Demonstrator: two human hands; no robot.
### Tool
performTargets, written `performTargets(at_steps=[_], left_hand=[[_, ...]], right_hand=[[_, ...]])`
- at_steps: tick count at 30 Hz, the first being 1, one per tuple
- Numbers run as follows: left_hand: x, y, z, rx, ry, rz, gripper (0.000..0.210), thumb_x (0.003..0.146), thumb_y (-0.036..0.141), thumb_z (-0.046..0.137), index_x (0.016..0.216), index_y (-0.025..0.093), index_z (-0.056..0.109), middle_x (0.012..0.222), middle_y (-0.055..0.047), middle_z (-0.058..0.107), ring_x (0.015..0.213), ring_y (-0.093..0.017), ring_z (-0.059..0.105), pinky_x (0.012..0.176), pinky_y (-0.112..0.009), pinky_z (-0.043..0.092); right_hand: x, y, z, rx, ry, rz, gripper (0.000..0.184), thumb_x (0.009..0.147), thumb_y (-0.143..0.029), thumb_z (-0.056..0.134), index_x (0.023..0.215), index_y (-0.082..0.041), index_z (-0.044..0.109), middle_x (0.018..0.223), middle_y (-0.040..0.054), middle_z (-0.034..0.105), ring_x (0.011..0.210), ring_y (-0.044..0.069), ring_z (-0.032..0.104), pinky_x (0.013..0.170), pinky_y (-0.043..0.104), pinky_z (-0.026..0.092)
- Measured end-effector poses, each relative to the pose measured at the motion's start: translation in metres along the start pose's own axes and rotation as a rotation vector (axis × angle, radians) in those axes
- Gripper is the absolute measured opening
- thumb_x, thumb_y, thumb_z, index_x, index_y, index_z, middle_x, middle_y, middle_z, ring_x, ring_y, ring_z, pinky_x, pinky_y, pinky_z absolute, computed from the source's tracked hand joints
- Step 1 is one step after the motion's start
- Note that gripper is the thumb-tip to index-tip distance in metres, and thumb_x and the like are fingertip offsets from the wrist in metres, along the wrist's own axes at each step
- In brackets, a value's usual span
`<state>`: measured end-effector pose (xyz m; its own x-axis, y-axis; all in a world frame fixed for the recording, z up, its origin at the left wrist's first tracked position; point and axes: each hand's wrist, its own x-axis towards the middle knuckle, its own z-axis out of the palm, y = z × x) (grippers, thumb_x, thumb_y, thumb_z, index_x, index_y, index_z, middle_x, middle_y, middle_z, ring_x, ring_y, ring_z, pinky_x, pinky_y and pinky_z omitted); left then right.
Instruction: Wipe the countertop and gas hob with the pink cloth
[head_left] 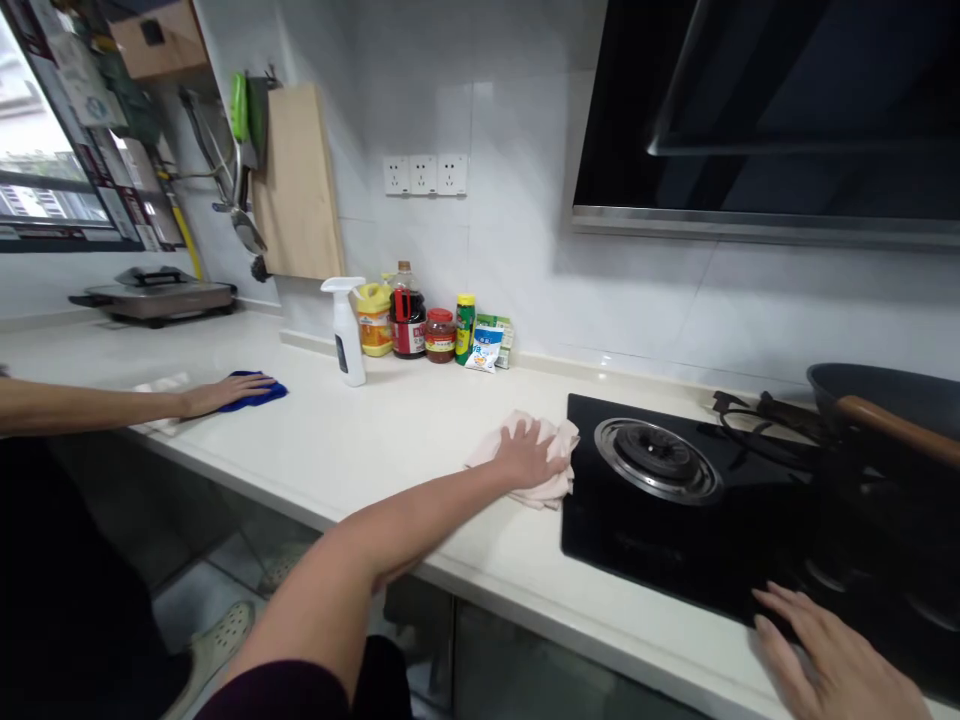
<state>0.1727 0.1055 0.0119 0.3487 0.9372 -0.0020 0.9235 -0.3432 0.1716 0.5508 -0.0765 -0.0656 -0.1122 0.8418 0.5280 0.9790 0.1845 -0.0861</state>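
Observation:
My left hand [527, 457] lies with fingers spread on a crumpled pale pink cloth [553, 488], pressing it to the white countertop [420, 440]. The cloth's right edge meets the left edge of the black gas stove [637, 560]. My right hand [832, 650] is open, fingers stretched out, at the front edge of the stove; whether it touches the surface I cannot tell. A round burner [658, 460] sits between my two hands, farther back on the stove.
At left, another person's hand [229, 393] rests on a blue cloth [259, 395]. A white spray bottle [347, 335], a soy sauce bottle [407, 320] and several other containers stand near the wall. A wok [885, 385] occupies the right burner, beneath the range hood [757, 225].

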Motion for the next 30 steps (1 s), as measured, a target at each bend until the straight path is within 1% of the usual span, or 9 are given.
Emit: performTargets(at_steps=[3, 6, 9, 12, 15, 18, 22, 25, 30], left_hand=[[-0.054, 0.010, 0.001, -0.006, -0.034, 0.064, 0.088, 0.091, 0.079, 0.015, 0.162, 0.027, 0.025, 0.173, -0.008, 0.005, 0.158, -0.039, -0.001, 0.123, -0.066, 0.007], [-0.100, 0.016, -0.001, -0.024, -0.065, 0.118, 0.089, 0.090, 0.082, 0.015, 0.162, 0.030, 0.023, 0.173, -0.006, 0.003, 0.158, -0.038, -0.004, 0.122, -0.068, 0.005], [-0.133, 0.015, -0.006, -0.042, -0.088, 0.160, 0.088, 0.090, 0.083, 0.019, 0.162, 0.031, 0.025, 0.173, -0.006, 0.004, 0.158, -0.038, -0.002, 0.122, -0.068, 0.006], [-0.153, 0.005, -0.012, -0.044, -0.080, 0.202, 0.083, 0.091, 0.082, 0.022, 0.159, 0.035, 0.030, 0.172, -0.005, 0.008, 0.159, -0.035, 0.002, 0.123, -0.065, 0.008], [-0.162, -0.009, -0.016, -0.041, -0.069, 0.203, 0.079, 0.092, 0.081, 0.026, 0.158, 0.038, 0.034, 0.172, -0.003, 0.011, 0.159, -0.033, 0.005, 0.124, -0.062, 0.012], [-0.163, -0.018, -0.016, -0.046, -0.054, 0.165, 0.078, 0.092, 0.080, 0.030, 0.157, 0.039, 0.036, 0.171, -0.004, 0.012, 0.159, -0.033, 0.007, 0.124, -0.061, 0.012], [-0.157, -0.022, -0.016, -0.047, -0.035, 0.133, 0.076, 0.091, 0.081, 0.033, 0.156, 0.043, 0.036, 0.171, -0.002, 0.014, 0.159, -0.033, 0.008, 0.123, -0.062, 0.013], [-0.150, -0.027, -0.018, -0.020, -0.023, 0.104, 0.074, 0.092, 0.079, 0.034, 0.155, 0.042, 0.037, 0.171, -0.002, 0.016, 0.158, -0.033, 0.010, 0.123, -0.062, 0.016], [-0.139, -0.055, -0.022, 0.033, 0.022, -0.031, 0.075, 0.091, 0.080, 0.030, 0.154, 0.040, 0.039, 0.171, -0.003, 0.020, 0.158, -0.030, 0.013, 0.122, -0.059, 0.020]], right_hand=[[-0.004, -0.009, -0.002, 0.006, -0.006, 0.031, 0.056, 0.096, -0.054, 0.037, 0.123, -0.017, 0.070, 0.135, 0.0114, 0.067, 0.129, 0.033, 0.059, 0.108, 0.053, 0.047], [-0.007, -0.010, 0.001, 0.027, -0.002, 0.048, 0.057, 0.097, -0.055, 0.035, 0.126, -0.018, 0.068, 0.139, 0.0102, 0.064, 0.134, 0.032, 0.055, 0.112, 0.054, 0.044], [-0.008, -0.006, 0.007, 0.050, 0.024, 0.058, 0.058, 0.097, -0.056, 0.035, 0.124, -0.018, 0.070, 0.138, 0.0097, 0.065, 0.134, 0.032, 0.055, 0.114, 0.054, 0.041], [-0.008, -0.001, 0.014, 0.061, 0.029, 0.067, 0.059, 0.096, -0.058, 0.037, 0.123, -0.019, 0.071, 0.136, 0.0095, 0.066, 0.133, 0.033, 0.056, 0.113, 0.056, 0.043], [-0.009, 0.003, 0.017, 0.052, 0.028, 0.072, 0.058, 0.095, -0.058, 0.037, 0.123, -0.021, 0.072, 0.136, 0.0092, 0.066, 0.132, 0.034, 0.057, 0.111, 0.058, 0.045], [-0.008, 0.003, 0.015, 0.046, 0.021, 0.077, 0.058, 0.095, -0.058, 0.037, 0.123, -0.021, 0.072, 0.137, 0.0095, 0.065, 0.132, 0.034, 0.057, 0.110, 0.057, 0.046], [-0.007, -0.001, 0.009, 0.067, 0.005, 0.066, 0.057, 0.096, -0.056, 0.037, 0.124, -0.020, 0.071, 0.138, 0.0100, 0.065, 0.132, 0.034, 0.057, 0.111, 0.056, 0.045], [-0.007, -0.002, 0.009, 0.085, 0.013, 0.059, 0.057, 0.096, -0.055, 0.036, 0.125, -0.020, 0.070, 0.138, 0.0098, 0.065, 0.133, 0.034, 0.056, 0.113, 0.056, 0.044], [-0.008, 0.002, 0.014, 0.080, -0.009, 0.070, 0.056, 0.095, -0.056, 0.037, 0.126, -0.022, 0.069, 0.139, 0.0077, 0.064, 0.134, 0.032, 0.055, 0.114, 0.055, 0.043]])
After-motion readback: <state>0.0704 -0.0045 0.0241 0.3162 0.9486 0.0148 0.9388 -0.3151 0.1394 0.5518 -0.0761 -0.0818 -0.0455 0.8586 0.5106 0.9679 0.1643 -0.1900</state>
